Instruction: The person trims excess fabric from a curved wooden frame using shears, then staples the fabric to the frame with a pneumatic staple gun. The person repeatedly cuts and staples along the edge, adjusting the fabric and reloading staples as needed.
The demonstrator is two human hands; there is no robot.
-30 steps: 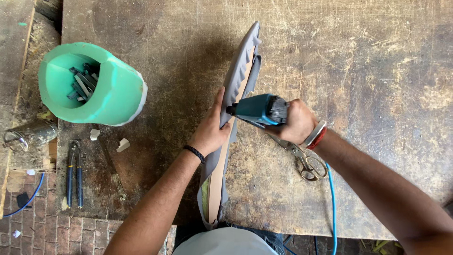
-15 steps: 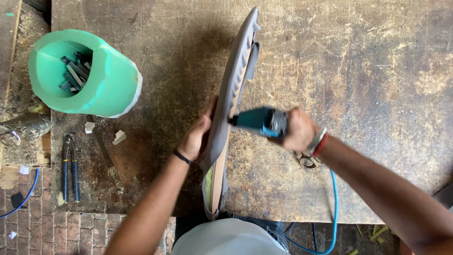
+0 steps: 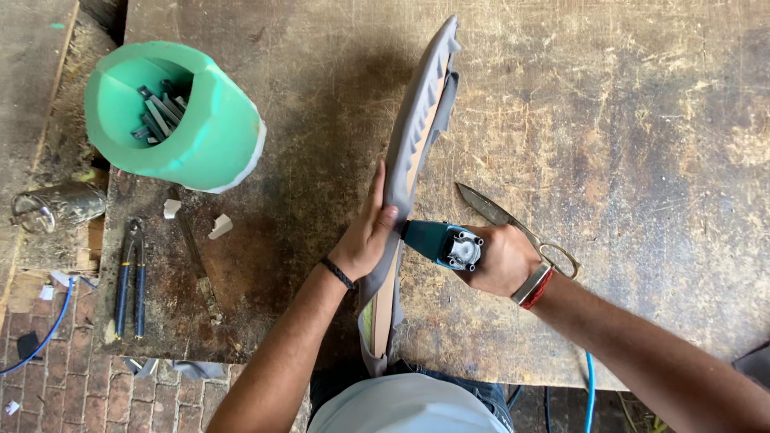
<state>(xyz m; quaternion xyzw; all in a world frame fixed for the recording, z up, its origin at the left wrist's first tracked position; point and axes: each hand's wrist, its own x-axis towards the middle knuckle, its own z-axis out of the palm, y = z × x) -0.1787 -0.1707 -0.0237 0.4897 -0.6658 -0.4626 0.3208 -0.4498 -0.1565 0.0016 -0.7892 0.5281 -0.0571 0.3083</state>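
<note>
Head view: looking straight down on a worn wooden desk point(image 3: 626, 120), the person's pale shirt at the bottom edge of the frame.
Panel: a long upholstered panel point(image 3: 417, 128) wrapped in grey fabric stands on its edge, running from the bottom centre of the frame up to the top centre, its lower end just above the shirt.
Left hand: the left hand point(image 3: 367, 232) lies flat against the panel's left face at mid-frame, fingers stretched out and close together, thumb over the edge; a dark band sits on the wrist.
Right hand: the right hand point(image 3: 501, 258) is wrapped round the grip of a teal pneumatic stapler point(image 3: 439, 242), whose nose touches the panel's right face just beside the left thumb; a red and silver band is on the wrist.
Hose: a blue air hose point(image 3: 589, 393) hangs below the desk edge at lower right.
Scissors: large scissors point(image 3: 513, 224) lie on the desk right of centre, handles partly hidden behind the right hand.
Pliers: blue-handled pliers point(image 3: 130, 277) lie at the left edge of the desk.
Scraps: two small white scraps point(image 3: 218, 226) lie just right of the pliers, below the bucket.
Bucket: a green plastic bucket point(image 3: 180, 120) lies tipped at upper left, grey strips of staples inside.
Jar: a clear jar point(image 3: 56, 207) lies on its side at the far left.
</note>
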